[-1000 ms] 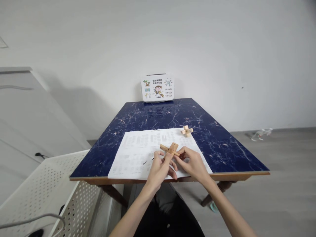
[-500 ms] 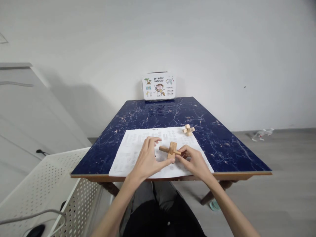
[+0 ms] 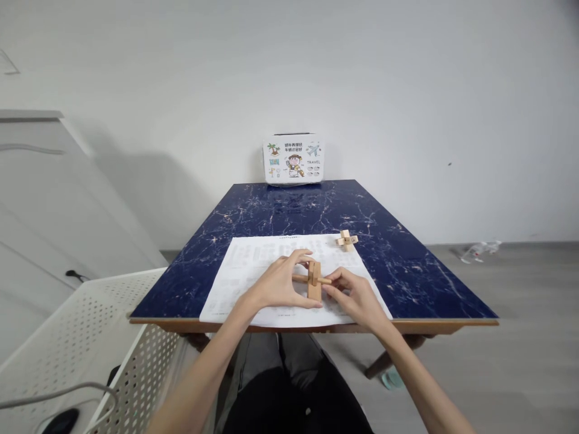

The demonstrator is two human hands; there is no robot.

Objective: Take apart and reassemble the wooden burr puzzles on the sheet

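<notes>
A wooden cross-shaped puzzle (image 3: 313, 281) stands upright on the white printed sheet (image 3: 253, 265), near the table's front edge. My left hand (image 3: 278, 286) curls round it from the left, thumb low and fingers over the top. From the right, my right hand (image 3: 355, 295) pinches the end of its thin horizontal bar. A second, smaller wooden puzzle (image 3: 346, 240) lies untouched at the sheet's far right corner.
The dark blue marbled table (image 3: 407, 271) carries a white illustrated box (image 3: 293, 161) at its far edge against the wall. A white perforated basket (image 3: 81, 343) stands to the left of the table. Grey floor lies on the right.
The puzzle went from held above the sheet to standing on it. My left hand let go, opened, then closed round it again; the right hand kept its grip.
</notes>
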